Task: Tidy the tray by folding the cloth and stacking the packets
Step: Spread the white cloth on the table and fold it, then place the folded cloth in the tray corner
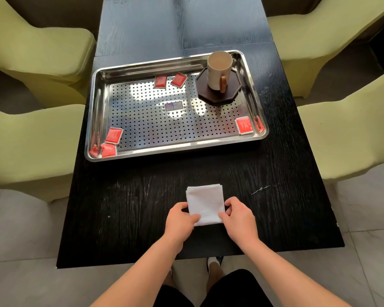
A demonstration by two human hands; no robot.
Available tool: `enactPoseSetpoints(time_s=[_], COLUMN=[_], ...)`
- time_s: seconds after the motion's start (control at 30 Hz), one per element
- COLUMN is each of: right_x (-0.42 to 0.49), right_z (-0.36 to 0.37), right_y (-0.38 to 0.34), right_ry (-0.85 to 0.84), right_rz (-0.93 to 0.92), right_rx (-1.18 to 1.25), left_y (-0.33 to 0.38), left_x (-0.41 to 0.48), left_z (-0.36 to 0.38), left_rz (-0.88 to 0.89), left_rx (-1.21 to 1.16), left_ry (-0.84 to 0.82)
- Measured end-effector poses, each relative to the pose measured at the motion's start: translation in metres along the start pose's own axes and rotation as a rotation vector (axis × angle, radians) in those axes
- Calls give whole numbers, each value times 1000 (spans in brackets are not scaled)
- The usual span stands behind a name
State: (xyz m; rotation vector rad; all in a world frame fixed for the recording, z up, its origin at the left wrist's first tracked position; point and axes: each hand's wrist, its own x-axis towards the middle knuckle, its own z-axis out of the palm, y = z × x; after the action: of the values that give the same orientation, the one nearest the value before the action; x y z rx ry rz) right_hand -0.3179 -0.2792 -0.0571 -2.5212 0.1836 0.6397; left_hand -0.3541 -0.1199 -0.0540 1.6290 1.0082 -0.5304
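A white cloth (204, 202), folded into a small square, lies on the black table (129, 207) in front of the steel tray (98, 103). My left hand (181, 219) pinches its near left edge and my right hand (238, 216) pinches its near right edge. Several red packets lie scattered in the tray: two at the back (160, 81) (179, 80), two in the near left corner (113, 135) (108, 150), and one in the near right corner (243, 125).
A cream mug (218, 70) stands on a dark octagonal coaster (228, 97) in the tray's back right corner. A small label (174, 106) sits mid-tray. Green-covered chairs (38, 52) flank the table on both sides. The table's near edge is by my legs.
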Motion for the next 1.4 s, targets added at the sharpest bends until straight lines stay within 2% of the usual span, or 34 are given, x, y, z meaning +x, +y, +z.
enactPoseSetpoints(time_s=[0.13, 0.3, 0.4, 0.47, 0.53, 0.67, 0.77, 0.83, 0.9, 0.97, 1.07, 1.17, 1.23, 1.4], right_x=[1, 3, 4, 6, 6, 11, 18, 24, 31, 37, 46, 56, 64, 88], right_z=[-3, -10, -12, -15, -18, -20, -26, -34, -43, -52, -63, -67, -66, -51], right_y=[-2, -4, -4, -5, -8, -24, -45, -62, -80, -100, -129, -159, -178, -216], right_ry=[-12, -94, -160, -262, -365, -340, -270, -233, -229, -240, -250, -262, -265, -247], right_rz=[-4, 31, 113, 184, 179, 118, 56, 21, -10, -40, -75, -94, -83, -15], right_rx=[-14, 57, 242, 451, 588, 672, 735, 760, 779, 763, 755, 790, 801, 869], left_y=[-6, -9, -7, -4, -2, 3, 10, 16, 24, 36, 53, 67, 71, 65], left_x=[-2, -3, -4, -4, -2, 0, 7, 17, 29, 43, 68, 94, 107, 121], left_z=[5, 5, -2, -8, -16, -36, -63, -87, -113, -134, -155, -164, -166, -172], left_rz=[-16, -7, -5, -2, 17, 134, 254, 350, 451, 502, 564, 572, 560, 619], left_rx=[-125, -278, -386, -440, -434, -297, -171, 62, 390, 667, 889, 1006, 1052, 1091], left_ry=[-167, -175, -212, -239, -245, -193, 5, 243, 451, 551, 534, 399, 348, 349])
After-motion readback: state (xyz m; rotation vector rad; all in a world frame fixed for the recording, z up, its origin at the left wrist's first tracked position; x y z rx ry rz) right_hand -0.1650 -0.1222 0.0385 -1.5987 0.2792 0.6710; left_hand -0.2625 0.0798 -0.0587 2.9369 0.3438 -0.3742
